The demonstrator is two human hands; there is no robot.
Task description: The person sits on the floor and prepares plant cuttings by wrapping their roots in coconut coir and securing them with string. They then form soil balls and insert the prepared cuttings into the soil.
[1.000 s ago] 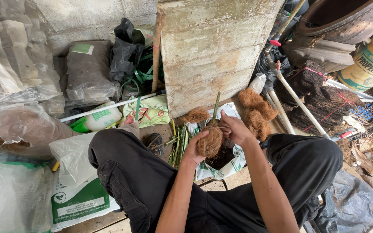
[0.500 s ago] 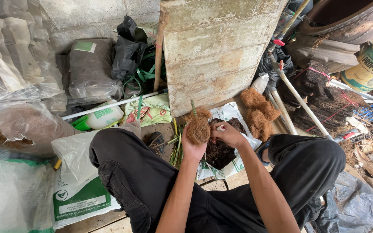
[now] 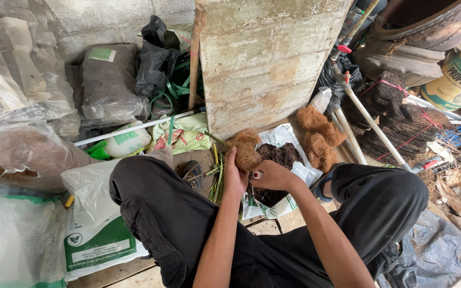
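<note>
**Fibre ball held above the soil bag**

I see the fibre ball (image 3: 246,152) sitting at the top of my left hand (image 3: 235,178), fingers wrapped round its lower side, so the ball lies up and away from the palm, toward the board (image 3: 262,64). It looks roughly round with no clear long axis; a thin green stem may poke from its far side, but I can't be sure. Just to its right, nearly touching, my right hand (image 3: 270,177) is closed on a small white object with a red tip (image 3: 256,175), its end pointing at the ball. The left forearm runs straight up from my lap; the right comes in at a slant. Under both hands lies the open bag of dark soil (image 3: 281,154), with loose fibre clumps (image 3: 318,133) beyond.
</note>
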